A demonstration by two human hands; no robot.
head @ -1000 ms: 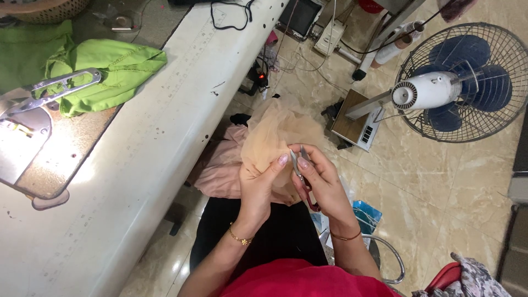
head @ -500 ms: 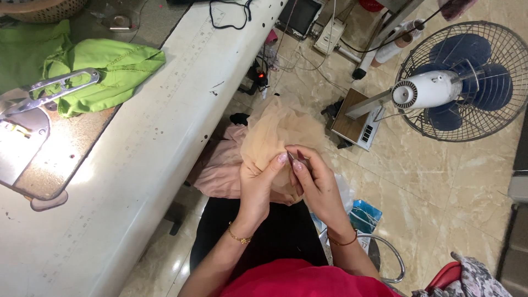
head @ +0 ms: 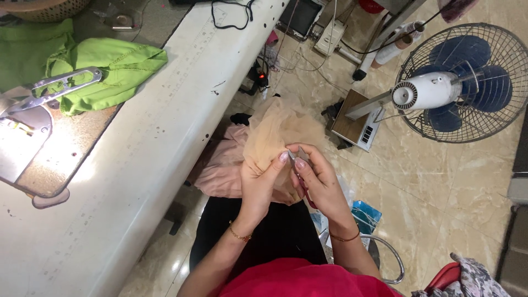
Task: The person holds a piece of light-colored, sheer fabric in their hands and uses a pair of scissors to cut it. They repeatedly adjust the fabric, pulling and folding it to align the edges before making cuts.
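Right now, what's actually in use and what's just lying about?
In use: beige mesh fabric, held by left hand and right hand; small metal tool at the fingertips.

Lying about: green cloth, thread snips, fan, pink fabric.

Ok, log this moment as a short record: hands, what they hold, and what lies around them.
left hand: pinches the beige mesh fabric at its near edge
right hand: meets the left at the same spot, holding a small metal tool; its kind is too small to tell
under fabric: pink cloth on the lap
table: white, to the person's left
on table: green cloth, thread snips lying on it
floor: standing fan, blue blades
wrists: thin bracelet on each
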